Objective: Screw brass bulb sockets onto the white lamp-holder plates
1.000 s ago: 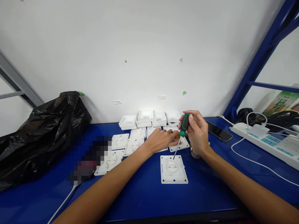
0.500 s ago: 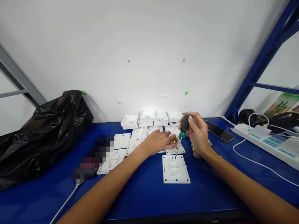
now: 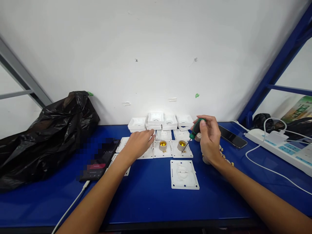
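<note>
My right hand grips a green-and-black screwdriver. Its thin shaft slants down to the left, over a white square plate that carries a lamp socket with a gold-coloured inside. A second lamp socket sits on the plate to its left. Over the rows of white plates, my left hand reaches with fingers extended and thumb apart; no object shows in it, and the plates under it are partly hidden. Nearer to me lies a single white square plate without a socket.
White box-shaped covers line the wall. Beside my right wrist are several socket parts, partly hidden. A cabled phone and a black plastic bag lie left; another phone and a power strip lie right.
My left hand has moved left, away from the right-hand socket, uncovering both sockets. My right hand with the screwdriver has shifted slightly right, and the screwdriver is tilted more. The view has shifted slightly.
</note>
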Tool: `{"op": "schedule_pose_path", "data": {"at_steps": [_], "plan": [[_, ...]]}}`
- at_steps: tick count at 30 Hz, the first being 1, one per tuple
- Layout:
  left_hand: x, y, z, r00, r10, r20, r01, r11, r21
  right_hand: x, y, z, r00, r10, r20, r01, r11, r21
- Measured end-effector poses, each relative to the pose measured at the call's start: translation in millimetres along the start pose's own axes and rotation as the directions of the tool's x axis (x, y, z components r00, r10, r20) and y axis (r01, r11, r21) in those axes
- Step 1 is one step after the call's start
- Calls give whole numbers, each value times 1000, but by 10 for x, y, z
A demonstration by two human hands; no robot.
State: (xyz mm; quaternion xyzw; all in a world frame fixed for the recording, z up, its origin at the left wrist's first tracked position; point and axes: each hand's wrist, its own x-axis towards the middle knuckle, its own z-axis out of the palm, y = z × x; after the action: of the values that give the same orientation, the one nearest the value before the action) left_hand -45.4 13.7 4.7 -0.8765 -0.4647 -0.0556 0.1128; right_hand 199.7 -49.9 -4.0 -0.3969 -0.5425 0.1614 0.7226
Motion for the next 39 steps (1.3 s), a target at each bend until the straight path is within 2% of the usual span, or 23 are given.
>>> {"op": "schedule_pose_path", "data": {"at_steps": [3,7,13,17,21,27,31,39], "plan": [[-79,-49,-17,995,-56,86,56,998,7,-36,26,-2,996,-30,86,36,997,-63],[-172,-27,-55,986,-64,152,67,998,-17,-52,63,-14,971,-102,216,138,978,-158],[-316,19,-113,979,-46,199,58,997,-59,-31,34,-20,955,-170,242,224,951,-215],[-358,53,-114,982,-35,185,47,997,-63,-24,14,-19,949,-189,253,251,937,-243],[-350,132,-70,985,-27,171,20,999,45,-22,6,-20,947,-186,260,249,939,-236],[-316,291,-14,986,-124,115,108,985,136,-10,8,-23,948,-166,273,234,943,-238],[-329,357,-33,984,-142,106,126,981,146,-15,22,-25,950,-145,278,209,954,-217],[-576,500,-59,995,-58,85,46,989,142,-11,28,-29,944,-162,288,224,955,-195]]}}
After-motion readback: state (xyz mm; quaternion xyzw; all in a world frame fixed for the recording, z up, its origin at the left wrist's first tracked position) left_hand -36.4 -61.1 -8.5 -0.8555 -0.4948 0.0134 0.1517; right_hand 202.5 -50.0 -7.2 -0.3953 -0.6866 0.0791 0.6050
